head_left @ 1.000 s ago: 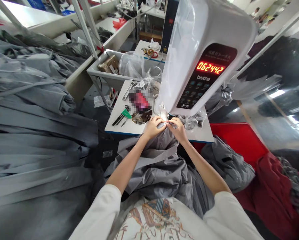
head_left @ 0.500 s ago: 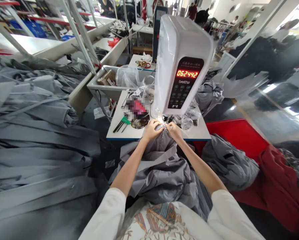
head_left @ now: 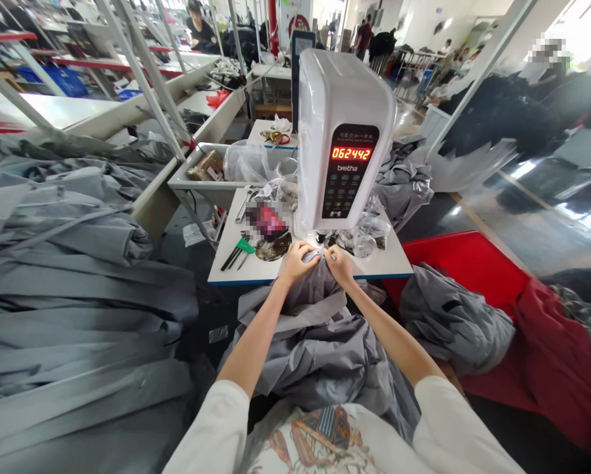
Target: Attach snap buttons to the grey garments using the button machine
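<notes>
A grey garment lies across my lap and rises to the table edge, where both hands grip its upper end. My left hand pinches the cloth from the left, thumb and fingers closed on it. From the right, my right hand holds the same edge with bent fingers. A small dark dot shows on the fabric between the hands. Just beyond them stands a white snap-fastening machine, its lit red display reading 062442. The working point under its head lies close behind my fingertips.
On the white tabletop lie a green-handled tool, a blurred-out pink item and clear bags of small parts. Grey cloth is heaped at left. A red bin with garments stands at right.
Both hands have drawn slightly back from the machine with the garment edge, my right hand turning inward. The camera view has shifted a little. The display number is the same.
</notes>
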`<state>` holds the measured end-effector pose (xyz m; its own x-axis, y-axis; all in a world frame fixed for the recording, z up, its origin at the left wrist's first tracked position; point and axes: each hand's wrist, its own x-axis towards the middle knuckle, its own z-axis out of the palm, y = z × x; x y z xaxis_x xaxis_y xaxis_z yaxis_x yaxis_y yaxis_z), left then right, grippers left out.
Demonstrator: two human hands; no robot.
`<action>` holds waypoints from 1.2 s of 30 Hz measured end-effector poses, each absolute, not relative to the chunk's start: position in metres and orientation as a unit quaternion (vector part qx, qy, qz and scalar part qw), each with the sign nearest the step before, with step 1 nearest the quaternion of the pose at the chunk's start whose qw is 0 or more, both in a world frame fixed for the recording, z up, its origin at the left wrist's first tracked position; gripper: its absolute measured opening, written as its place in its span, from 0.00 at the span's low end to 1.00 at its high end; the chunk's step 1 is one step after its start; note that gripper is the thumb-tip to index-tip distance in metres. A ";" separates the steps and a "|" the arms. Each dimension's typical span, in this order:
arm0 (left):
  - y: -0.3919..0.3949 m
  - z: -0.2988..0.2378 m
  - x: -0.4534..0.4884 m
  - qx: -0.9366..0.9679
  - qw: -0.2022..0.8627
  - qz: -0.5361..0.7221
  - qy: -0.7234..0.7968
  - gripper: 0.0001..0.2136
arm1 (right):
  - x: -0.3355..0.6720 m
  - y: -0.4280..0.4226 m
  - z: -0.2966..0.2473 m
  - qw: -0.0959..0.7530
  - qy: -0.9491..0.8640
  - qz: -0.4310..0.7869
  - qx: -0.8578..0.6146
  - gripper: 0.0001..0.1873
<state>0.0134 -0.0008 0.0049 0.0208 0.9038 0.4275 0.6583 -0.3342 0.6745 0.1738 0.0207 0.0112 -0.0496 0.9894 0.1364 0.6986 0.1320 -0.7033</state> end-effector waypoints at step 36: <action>-0.032 0.038 -0.017 0.640 0.327 0.397 0.570 0.19 | 0.193 0.019 0.046 0.453 -0.545 0.531 -0.464 0.15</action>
